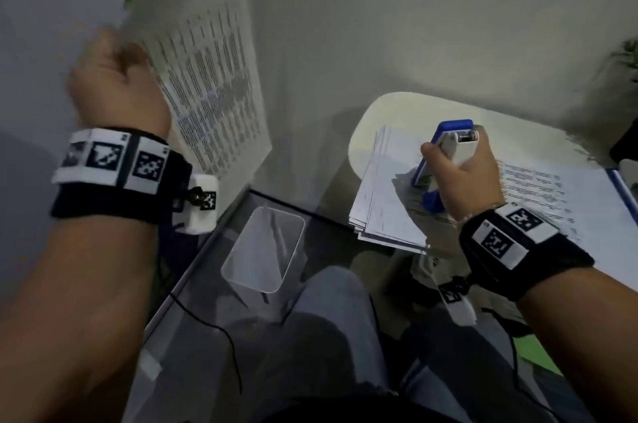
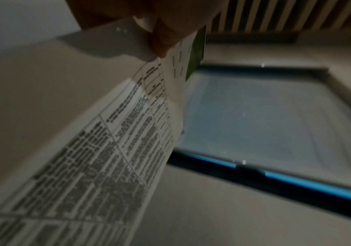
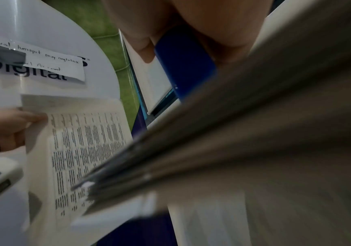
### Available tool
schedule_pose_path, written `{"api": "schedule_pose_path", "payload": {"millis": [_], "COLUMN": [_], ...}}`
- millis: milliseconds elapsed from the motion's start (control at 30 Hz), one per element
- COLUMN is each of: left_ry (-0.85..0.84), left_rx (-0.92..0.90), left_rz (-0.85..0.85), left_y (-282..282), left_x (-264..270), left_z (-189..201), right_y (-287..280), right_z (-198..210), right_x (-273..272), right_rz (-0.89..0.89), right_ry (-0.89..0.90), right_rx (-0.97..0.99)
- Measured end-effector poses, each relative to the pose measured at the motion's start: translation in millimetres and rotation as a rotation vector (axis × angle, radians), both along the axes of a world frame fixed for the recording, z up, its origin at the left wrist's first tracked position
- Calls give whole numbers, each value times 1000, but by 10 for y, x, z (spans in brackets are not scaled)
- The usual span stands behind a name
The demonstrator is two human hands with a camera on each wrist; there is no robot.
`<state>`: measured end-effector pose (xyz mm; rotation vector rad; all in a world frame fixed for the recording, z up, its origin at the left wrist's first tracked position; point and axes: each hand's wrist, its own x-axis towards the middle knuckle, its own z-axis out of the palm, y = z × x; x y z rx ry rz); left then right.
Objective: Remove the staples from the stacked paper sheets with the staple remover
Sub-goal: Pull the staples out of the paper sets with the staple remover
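At the left hand: the left hand point(image 1: 114, 84) is pinching a printed sheet point(image 1: 210, 77) by its top corner and holding it aloft, well apart from the pile; in the left wrist view the fingertips point(image 2: 161, 41) are gripping the paper just beside two pale dots point(image 2: 121, 30), possibly staple holes
At the right hand: the right hand point(image 1: 473, 177) is wrapping fully round the blue-and-white staple remover point(image 1: 445, 146); its lower end is pointing down at the pile; whether it is touching paper I cannot tell
On the desk: the stacked paper sheets point(image 1: 386, 208) are lying loosely fanned near the left edge of the white desk point(image 1: 414, 111), under the tool
Below the desk edge: a clear container point(image 1: 266, 250) is sitting on a glass surface point(image 1: 207, 301), between the two arms
Step in hand: probably putting a freed sheet aside while the tool is waiting over the pile
Doing it well: the left hand should be laying the sheet down apart from the stapled pile, then coming back to press the top set flat; the remover should be sliding squarely under the staple's crown, not tearing the corner
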<state>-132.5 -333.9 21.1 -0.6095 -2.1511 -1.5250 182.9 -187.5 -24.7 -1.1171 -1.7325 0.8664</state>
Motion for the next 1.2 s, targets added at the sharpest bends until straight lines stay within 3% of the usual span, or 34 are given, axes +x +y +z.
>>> {"api": "schedule_pose_path", "payload": {"millis": [67, 267, 400, 600, 667, 767, 833, 900, 1033, 1200], "left_ry": [-52, -313, -450, -523, -585, -623, -633, -624, -562, -544], "left_rx": [-65, -168, -198, -151, -292, -802, -940, -917, -628, -469], "left_rz": [-123, -243, -211, -143, -176, -230, -215, -178, -87, -138], "left_y": [22, 59, 36, 32, 21, 7, -2, -13, -27, 10], "left_x": [235, 417, 479, 418, 378, 280, 210, 150, 101, 173], "left_z": [-150, -1080, -1414, -1645, -1695, -1696, -1695, -1710, -1650, -1558], "right_y": [-2, 83, 122, 89, 81, 79, 88, 99, 104, 103], "right_z": [-39, -103, -138, -117, -110, -120, -130, -140, -146, -145], "right_x": [19, 106, 171, 101, 97, 105, 124, 137, 132, 133], "right_rz": [-15, -147, -184, -185, -196, -208, -218, -225, -223, -220], "right_ry": [37, 290, 296, 297, 289, 282, 283, 268, 257, 270], "right_rx": [-1, -111, -146, -116, -115, -112, -116, -117, -110, -108]}}
